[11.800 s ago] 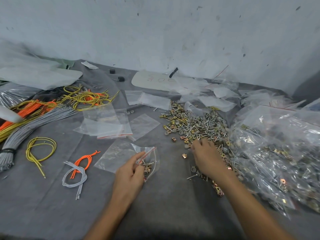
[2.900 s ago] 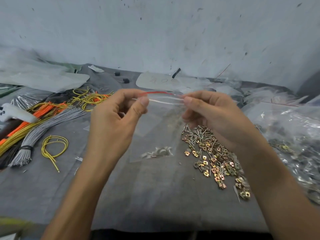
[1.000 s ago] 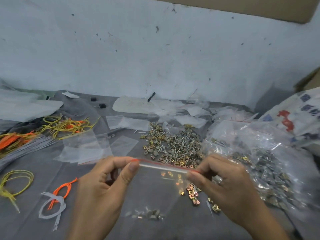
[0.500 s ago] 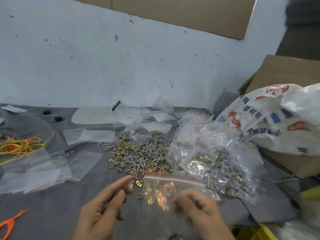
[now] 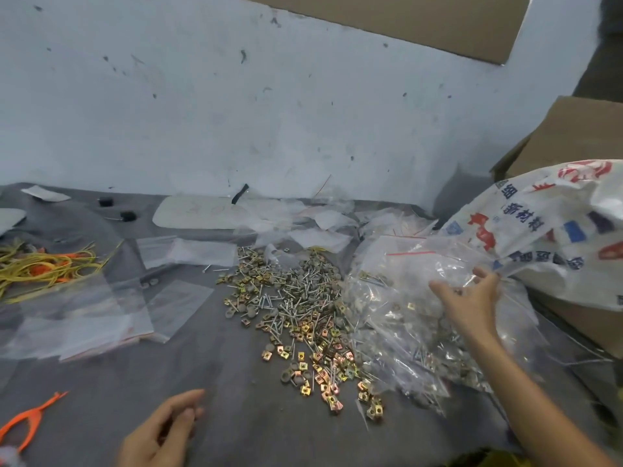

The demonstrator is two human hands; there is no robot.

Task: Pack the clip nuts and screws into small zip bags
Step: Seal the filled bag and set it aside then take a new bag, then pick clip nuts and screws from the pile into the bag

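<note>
Logged loose heap of brass-coloured clip nuts and silver screws [image 5: 296, 308] mid-way across grey cloth [image 5: 209, 372]. Found right hand [image 5: 472, 298] fingers spread, laid on pile of clear filled zip bags [image 5: 397, 318] just right of heap, beside white printed woven sack [image 5: 556, 230]; gripping nothing. Found left hand [image 5: 161, 433] low near edge, loosely curled, empty, well apart from right. Noted flat empty clear zip bags [image 5: 101, 315] left of heap.

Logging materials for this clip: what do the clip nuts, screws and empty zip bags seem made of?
Clip nuts: folded metal, glossy gold-orange plating, likely. Screws: silvery metal, glinting shafts. Empty zip bags: thin clear plastic film, see-through, red seal edge.
</note>
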